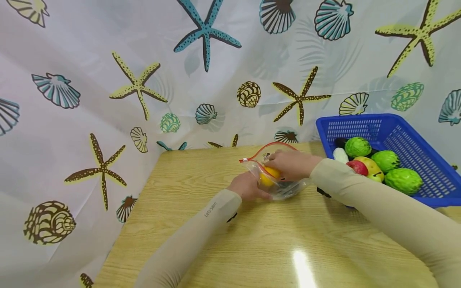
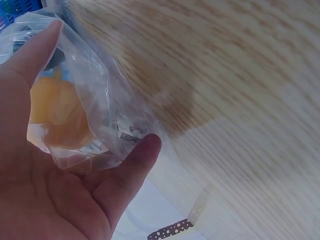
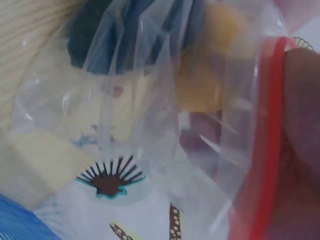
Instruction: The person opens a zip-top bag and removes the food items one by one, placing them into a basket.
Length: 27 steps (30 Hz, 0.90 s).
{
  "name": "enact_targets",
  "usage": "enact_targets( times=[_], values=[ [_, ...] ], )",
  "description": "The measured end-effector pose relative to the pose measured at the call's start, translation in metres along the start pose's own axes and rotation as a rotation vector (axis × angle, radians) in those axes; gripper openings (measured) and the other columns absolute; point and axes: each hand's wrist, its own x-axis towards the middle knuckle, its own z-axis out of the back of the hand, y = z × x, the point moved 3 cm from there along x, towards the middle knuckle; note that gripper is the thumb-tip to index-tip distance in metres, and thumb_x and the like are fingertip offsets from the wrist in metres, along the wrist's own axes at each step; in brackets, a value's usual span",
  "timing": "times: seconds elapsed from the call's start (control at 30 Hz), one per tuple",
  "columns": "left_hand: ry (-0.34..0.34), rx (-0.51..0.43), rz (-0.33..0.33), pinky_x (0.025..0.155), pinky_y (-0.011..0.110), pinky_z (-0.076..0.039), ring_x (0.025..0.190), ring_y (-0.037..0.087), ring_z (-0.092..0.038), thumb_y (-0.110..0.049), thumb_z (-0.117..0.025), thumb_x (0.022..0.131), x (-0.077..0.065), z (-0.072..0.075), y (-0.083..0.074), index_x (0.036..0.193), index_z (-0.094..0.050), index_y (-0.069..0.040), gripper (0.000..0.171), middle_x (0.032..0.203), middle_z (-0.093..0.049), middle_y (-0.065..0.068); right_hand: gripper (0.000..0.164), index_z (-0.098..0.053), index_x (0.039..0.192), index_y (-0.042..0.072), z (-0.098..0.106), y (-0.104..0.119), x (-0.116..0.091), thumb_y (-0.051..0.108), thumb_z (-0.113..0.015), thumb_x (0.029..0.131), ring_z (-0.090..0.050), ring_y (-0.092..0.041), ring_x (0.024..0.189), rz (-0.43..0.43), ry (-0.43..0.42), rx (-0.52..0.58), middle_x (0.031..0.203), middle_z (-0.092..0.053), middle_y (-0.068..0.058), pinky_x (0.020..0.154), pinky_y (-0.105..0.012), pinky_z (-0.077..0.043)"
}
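Note:
A clear zip bag [image 1: 288, 192] with a red zip edge lies tilted on the wooden table, its mouth spread. My left hand [image 1: 248, 187] holds the bag's left side; in the left wrist view its thumb and a finger [image 2: 42, 47] press the plastic from two sides. Through the bag's mouth reaches my right hand [image 1: 291, 163], fingers gripping a rounded yellow-orange fruit [image 1: 267, 179]. The fruit [image 3: 202, 82] looks lobed through the film, one fingertip against it. Also in the bag is a dark thing [image 3: 97, 42], its kind blurred by the plastic.
To the right stands a blue perforated basket [image 1: 437, 160] with several pieces of produce, among them bumpy green fruits [image 1: 403, 181], a red one [image 1: 357, 167] and a yellow one [image 1: 370, 166]. A shell-and-starfish printed cloth [image 1: 223, 88] hangs behind the table [image 1: 252, 248].

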Motion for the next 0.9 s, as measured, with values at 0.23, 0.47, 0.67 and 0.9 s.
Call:
enact_targets(
  times=[0.23,0.47,0.67,0.9],
  values=[
    [-0.001,0.02,-0.031,0.09,0.036,-0.046,0.098,0.014,-0.054,-0.066,-0.074,0.065,-0.001,0.002,0.001,0.135,-0.05,-0.02,0.088,0.126,-0.058,-0.004,0.052,-0.053,0.13,0.002,0.017,-0.004,-0.016,0.015,-0.073,0.084,-0.046,-0.03,0.112,-0.037,-0.065,0.027,0.123,-0.056,-0.017,0.096,-0.048,-0.043],
    [-0.002,0.053,-0.007,0.082,0.034,-0.049,0.087,0.015,-0.055,-0.071,-0.072,0.062,0.002,0.001,0.003,0.124,-0.057,-0.014,0.086,0.114,-0.063,-0.001,0.05,-0.043,0.138,0.002,0.044,-0.011,-0.045,0.018,-0.061,0.094,-0.049,-0.025,0.103,-0.123,-0.094,0.224,0.124,-0.051,-0.015,0.091,-0.048,-0.046],
    [0.003,0.093,-0.004,0.076,0.033,-0.05,0.079,0.014,-0.054,-0.073,-0.07,0.062,0.002,0.0,0.002,0.114,-0.065,-0.014,0.079,0.107,-0.064,0.0,0.043,-0.047,0.134,0.004,0.07,-0.024,-0.079,0.025,-0.055,0.098,-0.052,-0.019,0.093,-0.187,-0.154,0.335,0.116,-0.057,-0.009,0.084,-0.046,-0.049],
    [0.013,0.122,-0.005,0.068,0.033,-0.05,0.072,0.013,-0.054,-0.073,-0.07,0.063,0.001,0.0,0.002,0.097,-0.068,-0.013,0.069,0.091,-0.063,0.0,0.047,-0.045,0.136,-0.001,0.086,-0.054,-0.121,0.027,-0.051,0.099,-0.054,-0.02,0.086,-0.282,-0.214,0.364,0.113,-0.06,-0.013,0.077,-0.047,-0.047]
  ],
)
